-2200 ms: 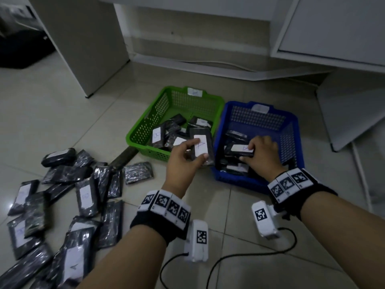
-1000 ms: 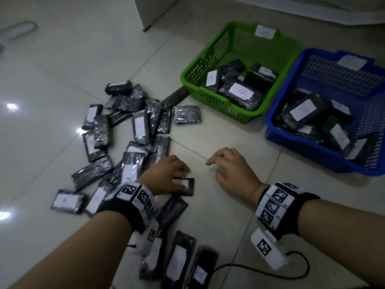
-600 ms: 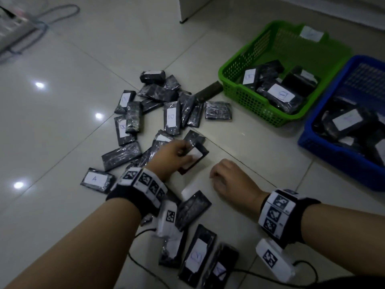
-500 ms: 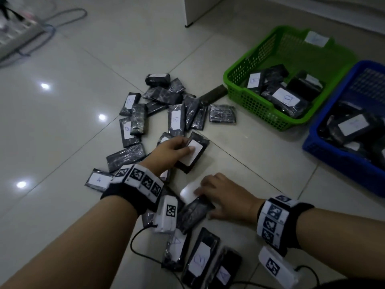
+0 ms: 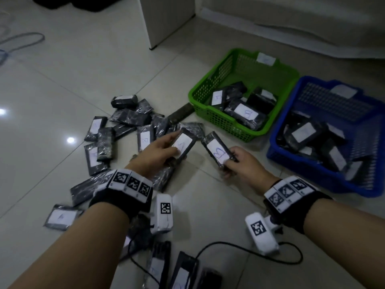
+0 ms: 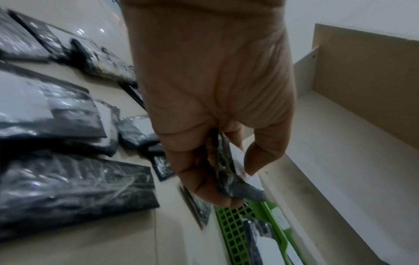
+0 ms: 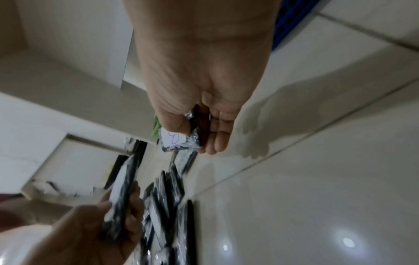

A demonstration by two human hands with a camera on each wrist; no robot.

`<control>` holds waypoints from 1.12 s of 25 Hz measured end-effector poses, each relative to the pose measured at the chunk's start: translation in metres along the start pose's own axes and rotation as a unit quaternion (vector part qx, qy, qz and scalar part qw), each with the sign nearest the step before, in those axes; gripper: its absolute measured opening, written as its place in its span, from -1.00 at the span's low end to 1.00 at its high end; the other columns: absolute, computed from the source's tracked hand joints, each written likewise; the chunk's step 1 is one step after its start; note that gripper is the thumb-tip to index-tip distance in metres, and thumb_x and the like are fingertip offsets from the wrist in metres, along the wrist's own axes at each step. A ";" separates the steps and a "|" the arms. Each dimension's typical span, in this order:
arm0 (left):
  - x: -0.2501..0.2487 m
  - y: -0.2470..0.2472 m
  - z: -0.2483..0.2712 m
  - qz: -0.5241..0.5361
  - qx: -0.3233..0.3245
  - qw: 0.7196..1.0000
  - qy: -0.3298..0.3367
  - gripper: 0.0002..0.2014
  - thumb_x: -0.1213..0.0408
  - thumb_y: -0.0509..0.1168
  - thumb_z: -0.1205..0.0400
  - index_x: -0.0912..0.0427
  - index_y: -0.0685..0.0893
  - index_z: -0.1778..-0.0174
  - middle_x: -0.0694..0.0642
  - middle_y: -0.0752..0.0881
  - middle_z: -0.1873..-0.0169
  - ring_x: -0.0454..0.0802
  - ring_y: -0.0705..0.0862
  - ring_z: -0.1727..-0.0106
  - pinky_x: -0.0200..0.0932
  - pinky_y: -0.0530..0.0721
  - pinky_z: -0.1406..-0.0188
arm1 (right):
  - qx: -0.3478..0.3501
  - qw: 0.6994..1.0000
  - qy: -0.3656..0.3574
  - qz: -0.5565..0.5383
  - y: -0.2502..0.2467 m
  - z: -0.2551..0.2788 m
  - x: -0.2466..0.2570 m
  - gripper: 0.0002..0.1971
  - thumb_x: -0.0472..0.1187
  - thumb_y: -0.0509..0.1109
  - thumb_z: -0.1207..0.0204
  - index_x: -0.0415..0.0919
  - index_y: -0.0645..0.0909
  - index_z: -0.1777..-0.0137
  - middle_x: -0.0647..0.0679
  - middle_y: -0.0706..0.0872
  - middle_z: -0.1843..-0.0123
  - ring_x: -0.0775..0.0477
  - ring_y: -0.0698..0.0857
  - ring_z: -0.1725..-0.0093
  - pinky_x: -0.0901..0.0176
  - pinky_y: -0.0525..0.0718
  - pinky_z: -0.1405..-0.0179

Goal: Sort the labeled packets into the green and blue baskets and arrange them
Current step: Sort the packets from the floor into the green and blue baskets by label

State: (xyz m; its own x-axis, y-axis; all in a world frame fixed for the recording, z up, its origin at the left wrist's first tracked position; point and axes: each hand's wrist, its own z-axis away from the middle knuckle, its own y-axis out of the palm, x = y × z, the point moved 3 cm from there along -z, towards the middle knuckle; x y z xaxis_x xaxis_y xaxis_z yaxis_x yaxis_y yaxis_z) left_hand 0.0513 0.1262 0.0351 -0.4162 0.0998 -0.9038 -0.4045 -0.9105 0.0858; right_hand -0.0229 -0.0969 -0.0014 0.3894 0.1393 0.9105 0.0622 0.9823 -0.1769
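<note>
My left hand grips a black packet whose white label reads A, lifted above the floor pile; the left wrist view shows its fingers pinching that packet. My right hand holds a second black packet labelled B, thumb on its label. The green basket and the blue basket stand at the right, side by side, each holding several labelled packets. Many more black packets lie scattered on the floor at the left and near my forearms.
A white cabinet leg stands behind the pile. Black cables run across the tile near my wrists. A grey cable loop lies at the far left. Pale floor tiles lie bare between the pile and the baskets.
Both hands left the baskets and came back to the pile. The left hand picked up the A packet, then the right hand lifted the B packet off the floor.
</note>
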 end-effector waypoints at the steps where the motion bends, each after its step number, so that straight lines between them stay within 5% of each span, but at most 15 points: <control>1: -0.002 0.008 -0.006 0.002 0.016 1.000 0.013 -0.42 0.64 0.18 -0.56 0.06 0.49 -0.45 0.19 0.70 0.09 0.05 0.65 0.32 -0.31 0.58 0.57 | -0.018 0.999 0.003 -0.028 -0.010 0.001 0.004 -0.86 -0.43 0.28 -0.57 -0.28 0.51 -0.08 -0.28 0.71 0.25 -0.08 0.70 0.44 0.17 0.68 0.45; 5: -0.003 0.039 -0.026 0.049 0.011 0.997 0.053 -0.39 0.60 0.34 -0.45 0.09 0.51 -0.40 0.21 0.71 -0.05 0.09 0.67 0.27 -0.19 0.71 0.36 | -0.060 0.995 0.018 -0.077 -0.036 0.007 0.007 -0.80 -0.49 0.22 -0.59 -0.28 0.54 -0.13 -0.26 0.71 0.28 -0.07 0.71 0.44 0.17 0.69 0.45; 10: -0.005 0.061 -0.045 0.113 -0.075 0.987 0.091 -0.66 0.60 0.32 -0.55 0.19 0.49 -0.15 0.38 0.67 -0.06 0.20 0.69 0.12 -0.14 0.72 0.27 | -0.129 0.990 -0.012 -0.052 -0.059 0.007 0.036 -0.85 -0.43 0.24 -0.60 -0.18 0.57 0.02 -0.15 0.68 0.33 -0.05 0.65 0.43 0.16 0.62 0.47; 18: -0.047 0.097 -0.098 0.144 -0.101 0.977 0.119 -0.70 0.54 0.30 -0.57 0.16 0.54 -0.16 0.33 0.67 -0.07 0.16 0.72 0.02 -0.05 0.73 0.02 | -0.248 0.967 -0.005 0.055 -0.128 -0.076 0.088 -0.79 -0.38 0.33 -0.56 -0.18 0.47 -0.13 -0.11 0.65 0.26 -0.01 0.59 0.45 0.19 0.54 0.56; 20: -0.056 0.107 -0.113 0.115 -0.104 0.980 0.128 -0.66 0.54 0.30 -0.56 0.10 0.53 -0.17 0.30 0.70 -0.04 0.15 0.73 0.01 -0.05 0.74 0.05 | -0.249 0.963 0.015 0.102 -0.140 -0.094 0.081 -0.74 -0.41 0.33 -0.53 -0.19 0.56 -0.18 -0.17 0.72 0.13 -0.08 0.67 0.35 0.12 0.62 0.47; 24: -0.063 0.125 -0.144 0.065 -0.131 0.982 0.123 -0.70 0.51 0.32 -0.56 -0.01 0.49 -0.01 0.18 0.77 0.10 0.18 0.78 0.06 0.15 0.76 -0.02 | -0.257 0.954 0.006 0.157 -0.145 -0.103 0.065 -0.59 -0.47 0.28 -0.48 -0.13 0.66 -0.26 -0.23 0.69 -0.22 -0.26 0.73 -0.08 -0.10 0.72 -0.14; 26: -0.064 0.131 -0.156 -0.009 -0.163 0.979 0.123 -0.76 0.41 0.36 -0.56 0.02 0.50 -0.01 0.12 0.78 0.14 0.10 0.79 0.14 0.09 0.78 0.03 | -0.294 0.937 -0.036 0.187 -0.140 -0.091 0.059 -0.69 -0.44 0.32 -0.50 -0.16 0.69 -0.18 -0.20 0.59 -0.26 -0.21 0.70 -0.06 0.07 0.64 -0.24; 28: -0.070 0.138 -0.163 -0.099 -0.186 0.967 0.141 -0.76 0.34 0.37 -0.57 0.11 0.55 -0.12 0.04 0.75 0.06 -0.08 0.74 0.16 -0.16 0.75 0.10 | -0.308 0.926 -0.072 0.208 -0.132 -0.075 0.051 -0.80 -0.42 0.36 -0.50 -0.19 0.71 -0.03 -0.16 0.51 -0.20 -0.12 0.66 0.00 0.22 0.58 -0.19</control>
State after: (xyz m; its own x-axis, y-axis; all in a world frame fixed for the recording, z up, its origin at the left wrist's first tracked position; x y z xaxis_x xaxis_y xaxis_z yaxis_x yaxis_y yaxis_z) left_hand 0.1576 -0.0722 0.0418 -0.1013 0.2204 -0.9701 -0.1111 -0.9716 -0.2091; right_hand 0.0581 -0.2286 0.0405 0.3741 0.5477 0.7483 0.4634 0.5886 -0.6625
